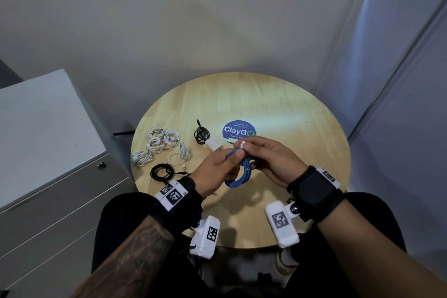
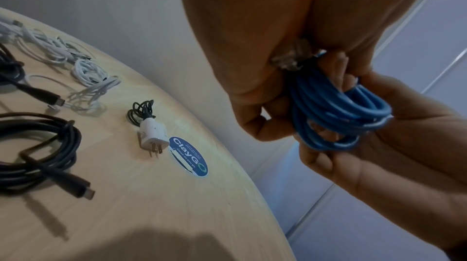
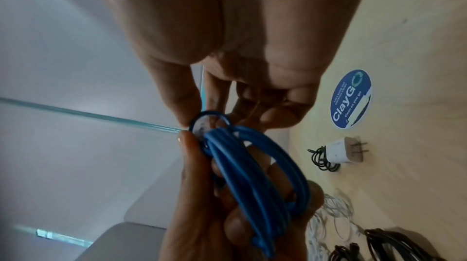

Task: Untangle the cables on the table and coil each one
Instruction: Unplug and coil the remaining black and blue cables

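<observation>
A blue cable (image 1: 238, 175) hangs as a coil of several loops above the near middle of the round wooden table (image 1: 290, 128). My left hand (image 1: 233, 162) grips the coil, thumb on top and fingers curled through the loops. My right hand (image 1: 245, 146) pinches the cable's end at its clear plug (image 1: 242, 144), just above the coil. The left wrist view shows the plug (image 2: 290, 56) against my left hand (image 2: 265, 105), with the blue cable (image 2: 341, 109) lying over my right hand's fingers (image 2: 353, 77). In the right wrist view a small loop tops the blue cable (image 3: 252, 165).
On the table's left lie several coiled white cables (image 1: 157, 144), a loose white cable (image 1: 180, 157) and a coiled black cable (image 1: 162, 172). A small black coil (image 1: 200, 134) with a white charger (image 1: 214, 144) sits beside a blue round sticker (image 1: 239, 129). A grey cabinet (image 1: 48, 140) stands left.
</observation>
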A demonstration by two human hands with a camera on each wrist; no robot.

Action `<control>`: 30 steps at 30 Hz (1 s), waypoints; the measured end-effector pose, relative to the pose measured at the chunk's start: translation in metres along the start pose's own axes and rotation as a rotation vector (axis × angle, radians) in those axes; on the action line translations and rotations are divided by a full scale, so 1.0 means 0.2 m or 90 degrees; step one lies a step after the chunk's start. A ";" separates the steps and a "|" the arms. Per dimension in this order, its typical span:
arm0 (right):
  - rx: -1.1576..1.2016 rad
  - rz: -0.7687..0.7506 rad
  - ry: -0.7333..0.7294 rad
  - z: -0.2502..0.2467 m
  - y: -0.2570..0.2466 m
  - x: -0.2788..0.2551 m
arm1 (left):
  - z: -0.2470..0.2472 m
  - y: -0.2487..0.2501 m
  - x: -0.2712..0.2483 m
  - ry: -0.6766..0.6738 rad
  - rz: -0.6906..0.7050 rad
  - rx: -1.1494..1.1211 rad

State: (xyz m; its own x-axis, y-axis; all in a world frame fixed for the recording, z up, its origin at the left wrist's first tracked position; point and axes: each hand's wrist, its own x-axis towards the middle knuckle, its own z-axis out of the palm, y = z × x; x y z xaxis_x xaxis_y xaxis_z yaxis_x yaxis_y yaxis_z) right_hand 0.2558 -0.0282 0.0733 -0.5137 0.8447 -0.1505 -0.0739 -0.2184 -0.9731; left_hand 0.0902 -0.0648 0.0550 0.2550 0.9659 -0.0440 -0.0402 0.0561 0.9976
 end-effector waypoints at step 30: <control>-0.061 -0.089 0.227 0.06 0.06 0.06 | 0.06 -0.03 0.10 0.272 0.137 0.158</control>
State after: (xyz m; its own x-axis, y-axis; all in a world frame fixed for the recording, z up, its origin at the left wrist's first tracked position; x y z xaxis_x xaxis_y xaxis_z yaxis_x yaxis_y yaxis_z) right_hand 0.2382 -0.0270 0.0627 -0.1741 0.9834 -0.0501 -0.0334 -0.0568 -0.9978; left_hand 0.1064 -0.0492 0.0480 -0.1517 0.9687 0.1963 0.1947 -0.1654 0.9668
